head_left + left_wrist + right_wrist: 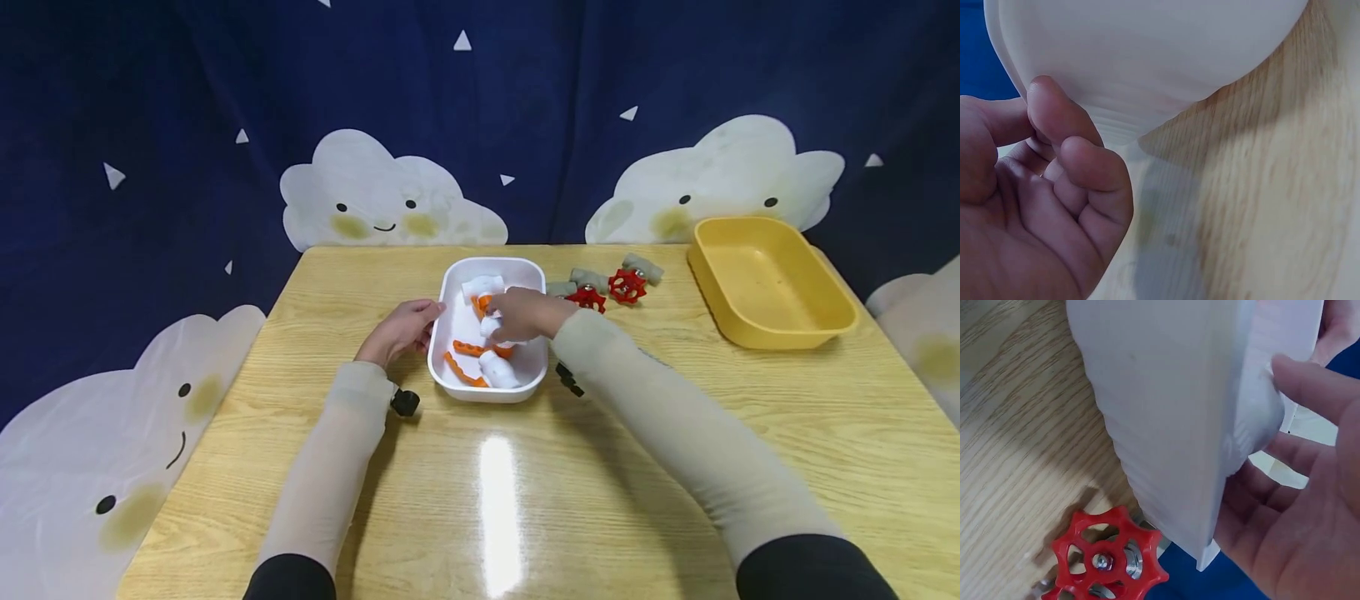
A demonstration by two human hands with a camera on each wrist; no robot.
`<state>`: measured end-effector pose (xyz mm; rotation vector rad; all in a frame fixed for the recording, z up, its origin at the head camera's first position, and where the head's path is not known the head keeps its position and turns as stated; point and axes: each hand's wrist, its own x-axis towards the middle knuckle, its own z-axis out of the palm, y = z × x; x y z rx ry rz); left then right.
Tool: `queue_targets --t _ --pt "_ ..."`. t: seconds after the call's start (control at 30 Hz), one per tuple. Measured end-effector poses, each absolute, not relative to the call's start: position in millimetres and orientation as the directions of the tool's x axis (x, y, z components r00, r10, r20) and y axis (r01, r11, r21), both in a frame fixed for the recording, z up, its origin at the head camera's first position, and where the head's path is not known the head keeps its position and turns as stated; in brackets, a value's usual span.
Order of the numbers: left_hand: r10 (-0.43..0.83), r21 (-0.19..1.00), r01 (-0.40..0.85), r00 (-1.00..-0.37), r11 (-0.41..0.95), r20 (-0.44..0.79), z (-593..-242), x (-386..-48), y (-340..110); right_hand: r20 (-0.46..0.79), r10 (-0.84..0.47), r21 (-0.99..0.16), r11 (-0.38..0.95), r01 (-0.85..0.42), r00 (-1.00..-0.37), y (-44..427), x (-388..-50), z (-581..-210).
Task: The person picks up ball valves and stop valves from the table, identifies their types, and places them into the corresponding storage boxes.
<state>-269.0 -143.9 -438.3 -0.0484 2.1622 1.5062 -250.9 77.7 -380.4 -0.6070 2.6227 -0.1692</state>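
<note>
A white plastic bin [459,321] stands on the table with white pipe fittings [499,370] and orange ridged strips [467,372] in it. My left hand [405,329] pinches the bin's left rim between thumb and finger; its other fingers curl beside the wall in the left wrist view. Reaching over the right rim, my right hand [525,312] has its thumb and fingers about a white pipe fitting [1259,425] inside the bin. Another white fitting [482,287] lies at the bin's far end, and an orange piece [482,307] shows by the right fingertips.
Grey pipe pieces [642,268] with red valve handwheels [627,286] lie right of the bin, close behind my right wrist. A yellow tub [772,287] stands at the table's far right. Behind the table hangs a dark blue curtain [540,92] with cloud shapes.
</note>
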Motion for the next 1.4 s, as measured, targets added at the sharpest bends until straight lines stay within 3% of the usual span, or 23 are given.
queue_targets --t 0.13,0.43,0.7,0.97,1.4 --pt "0.253 0.872 -0.297 -0.876 0.39 -0.411 -436 -271 -145 -0.317 -0.442 -0.265 0.891 -0.369 -0.839 83 -246 -373" --pt "0.259 0.859 -0.296 -0.867 0.418 -0.426 -435 -269 -159 -0.074 -0.45 -0.259 0.87 -0.419 -0.89 104 -232 -368" --pt "0.261 0.866 -0.298 -0.869 0.401 -0.42 -434 -267 -158 0.179 -0.448 -0.352 0.803 -0.482 -0.876 149 -207 -362" --pt "0.265 0.87 -0.284 -0.874 0.403 -0.408 -438 -269 -154 0.396 -0.426 -0.364 0.74 -0.565 -0.813 199 -185 -370" --pt "0.27 0.869 -0.258 -0.88 0.422 -0.392 -438 -270 -147 0.442 -0.368 -0.373 0.754 -0.54 -0.818 240 -157 -396"
